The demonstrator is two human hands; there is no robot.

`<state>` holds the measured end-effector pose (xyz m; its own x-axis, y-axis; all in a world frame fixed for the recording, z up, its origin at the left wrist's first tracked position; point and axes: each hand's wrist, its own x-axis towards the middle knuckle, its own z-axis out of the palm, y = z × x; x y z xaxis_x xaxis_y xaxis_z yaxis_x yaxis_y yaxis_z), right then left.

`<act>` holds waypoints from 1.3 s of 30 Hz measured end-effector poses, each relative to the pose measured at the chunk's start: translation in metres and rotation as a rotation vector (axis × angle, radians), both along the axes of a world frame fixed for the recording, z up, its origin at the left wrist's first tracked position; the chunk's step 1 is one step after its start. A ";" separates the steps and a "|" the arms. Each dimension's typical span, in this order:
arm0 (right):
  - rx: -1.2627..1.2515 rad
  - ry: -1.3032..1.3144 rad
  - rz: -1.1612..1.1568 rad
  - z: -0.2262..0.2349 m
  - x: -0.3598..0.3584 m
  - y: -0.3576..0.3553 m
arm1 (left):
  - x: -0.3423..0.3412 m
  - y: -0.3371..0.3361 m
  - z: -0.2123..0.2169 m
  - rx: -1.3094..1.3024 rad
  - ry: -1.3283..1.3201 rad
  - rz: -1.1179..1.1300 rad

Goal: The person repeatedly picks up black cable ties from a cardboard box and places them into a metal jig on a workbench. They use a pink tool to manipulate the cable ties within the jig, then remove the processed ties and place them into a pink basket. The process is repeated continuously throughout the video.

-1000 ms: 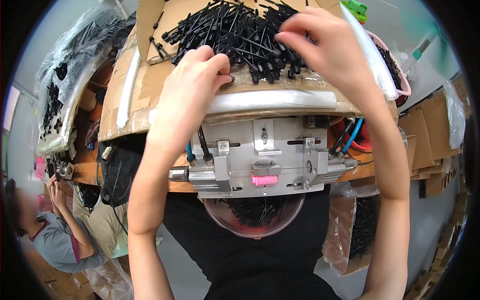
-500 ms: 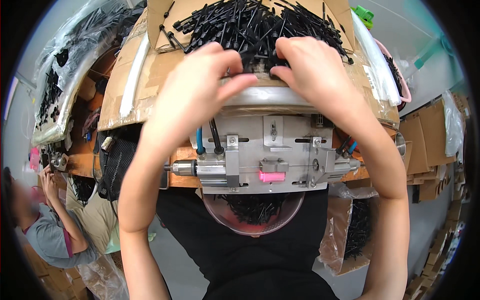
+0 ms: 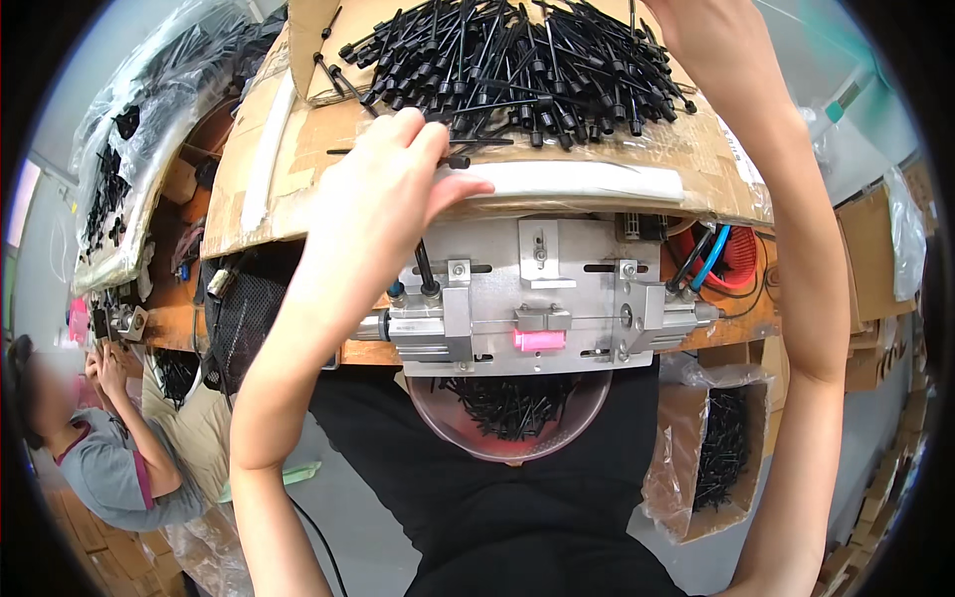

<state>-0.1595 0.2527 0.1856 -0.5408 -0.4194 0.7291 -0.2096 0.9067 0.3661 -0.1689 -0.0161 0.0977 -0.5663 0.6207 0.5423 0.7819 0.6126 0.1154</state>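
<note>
A heap of thin black rods with cylindrical heads lies on the cardboard at the far side. My left hand is at the heap's near left edge, fingers curled and thumb pointing right. A black rod shows on both sides of it, its head by the thumb and its thin end past the knuckles; the grip itself is hidden. My right hand reaches to the top edge at the far right, its fingers out of the picture. Nearer me sits a metal fixture with a pink block.
Below the fixture, a clear bowl holds more black rods. A plastic-lined carton of rods stands at right, and a red basket behind the fixture. Blue and black hoses join the fixture. A co-worker sits at left.
My right hand has left the near edge of the heap, moving up and right to the top edge. My left hand has come slightly down and left. More of the heap shows.
</note>
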 end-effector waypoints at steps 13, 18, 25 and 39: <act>-1.591 -0.428 0.596 -0.014 0.093 0.038 | 0.061 -0.027 0.004 0.438 -0.134 -0.092; -1.708 -0.513 0.818 -0.056 0.138 0.028 | 0.170 -0.002 -0.082 0.254 -0.281 -0.084; -1.680 -0.296 0.697 -0.079 0.155 0.009 | 0.173 0.023 -0.117 -0.016 -0.249 -0.024; -0.884 -0.471 0.228 -0.201 0.212 -0.097 | 0.079 0.003 -0.024 0.212 -0.077 0.103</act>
